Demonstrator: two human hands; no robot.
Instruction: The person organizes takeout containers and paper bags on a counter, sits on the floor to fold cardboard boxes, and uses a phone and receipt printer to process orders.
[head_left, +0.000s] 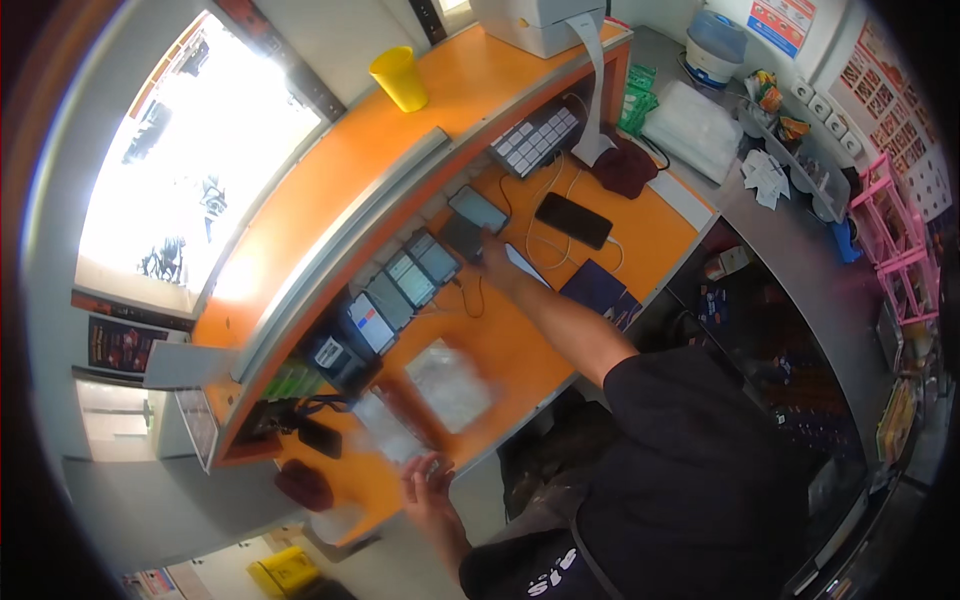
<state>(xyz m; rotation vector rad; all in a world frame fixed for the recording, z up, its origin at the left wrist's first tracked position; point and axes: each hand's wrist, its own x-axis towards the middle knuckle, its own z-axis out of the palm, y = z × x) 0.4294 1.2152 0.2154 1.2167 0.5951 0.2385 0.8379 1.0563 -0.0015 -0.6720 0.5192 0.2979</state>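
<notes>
My right hand reaches across the orange counter to a dark handheld device. Its fingertips are at the device's near edge; whether they grip it or only touch it is unclear. That device is one of a row propped along the counter's back wall, between a phone with a pale screen and a lit phone. Closer to me, the curled fingers of my left hand hold the end of a clear plastic package, whose whitish and reddish-brown parts are smeared by motion.
A black phone lies on its charging cable beside a dark booklet. Behind them are a keypad and a maroon cloth. On the upper shelf stand a yellow cup and a printer trailing paper.
</notes>
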